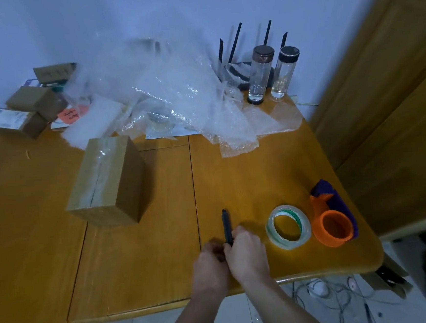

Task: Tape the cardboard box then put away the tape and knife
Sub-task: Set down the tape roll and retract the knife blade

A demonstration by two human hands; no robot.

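A brown cardboard box [105,180] lies on the wooden table [35,251], with clear tape along its top seam. Right of centre, both hands meet near the front edge around a slim black knife [226,224] that points away from me. My right hand [246,254] grips its lower end. My left hand [209,263] is closed against the same end from the left. A roll of clear tape [288,226] lies flat just right of my hands. An orange tape dispenser [331,226] sits beside the roll.
A heap of bubble wrap [176,93] covers the back of the table. Two glass jars [261,73] and a black router stand at the back right. Small cardboard boxes [29,107] are stacked at the back left. A purple cloth [337,200] lies under the dispenser. Cables lie on the floor.
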